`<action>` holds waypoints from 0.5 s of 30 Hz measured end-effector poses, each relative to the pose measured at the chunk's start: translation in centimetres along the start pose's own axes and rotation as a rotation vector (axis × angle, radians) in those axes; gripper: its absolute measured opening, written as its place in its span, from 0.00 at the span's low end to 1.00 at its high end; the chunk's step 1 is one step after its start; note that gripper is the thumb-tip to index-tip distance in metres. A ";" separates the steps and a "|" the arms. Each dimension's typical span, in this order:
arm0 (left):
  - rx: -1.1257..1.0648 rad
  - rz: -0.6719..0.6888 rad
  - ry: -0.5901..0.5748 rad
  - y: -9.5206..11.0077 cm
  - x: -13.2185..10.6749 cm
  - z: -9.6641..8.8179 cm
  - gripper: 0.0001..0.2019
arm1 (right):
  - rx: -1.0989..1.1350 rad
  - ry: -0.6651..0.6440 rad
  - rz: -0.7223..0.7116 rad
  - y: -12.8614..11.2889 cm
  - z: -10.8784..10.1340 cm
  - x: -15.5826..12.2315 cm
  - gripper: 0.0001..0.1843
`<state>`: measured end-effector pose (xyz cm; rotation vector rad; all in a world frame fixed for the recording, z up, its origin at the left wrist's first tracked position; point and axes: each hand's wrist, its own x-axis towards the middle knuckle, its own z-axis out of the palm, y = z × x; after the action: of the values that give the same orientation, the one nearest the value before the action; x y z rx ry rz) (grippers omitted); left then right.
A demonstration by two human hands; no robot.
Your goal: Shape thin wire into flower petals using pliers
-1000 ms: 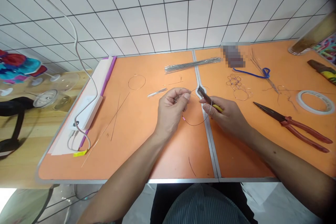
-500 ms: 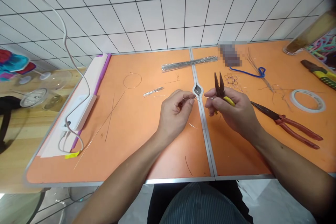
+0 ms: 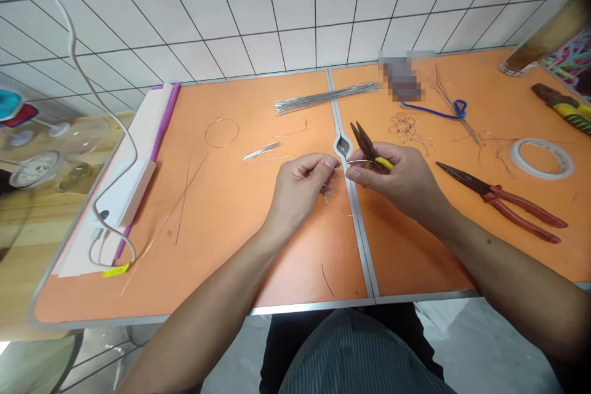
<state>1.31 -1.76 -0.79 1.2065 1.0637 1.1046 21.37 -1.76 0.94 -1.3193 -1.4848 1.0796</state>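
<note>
Between thumb and fingers, my left hand (image 3: 302,188) pinches a thin wire (image 3: 339,212), which hangs in a loose loop beneath both hands. Its far side runs up to my right hand (image 3: 394,175), whose thumb and fingertip pinch the wire too. That same hand keeps a pair of yellow-handled needle-nose pliers (image 3: 367,141) tucked in the palm, jaws pointing up and left and slightly apart. The two hands almost meet over the metal seam of the orange table (image 3: 221,246). The wire's ends are hidden by my fingers.
Red-handled pliers (image 3: 503,203) and a white tape roll (image 3: 513,163) lie right. A bundle of straight wires (image 3: 323,98), short wire pieces (image 3: 261,151) and a wire ring (image 3: 222,133) lie beyond my hands. A power strip (image 3: 127,194) stands left; a cup (image 3: 530,49) is back right.
My hands have drawn closer together, and the wire now shows as a loop below them. The pliers in my right hand have tilted left. The whole view has shifted slightly.
</note>
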 end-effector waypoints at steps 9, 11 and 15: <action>-0.128 -0.170 -0.127 0.1 0.2 0.0 0.23 | 0.041 0.005 0.051 0.2 0.3 -0.1 0.13; -0.134 -0.176 -0.132 0.1 0.3 -0.2 0.26 | 0.040 0.013 0.061 0.1 0.2 -0.1 0.14; -0.056 -0.123 -0.143 0.2 0.4 -0.5 0.27 | 0.027 0.014 0.084 0.0 0.1 -0.1 0.13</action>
<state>0.87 -1.24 -0.63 1.1433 0.9774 0.9334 21.23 -1.91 0.94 -1.3780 -1.4098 1.1378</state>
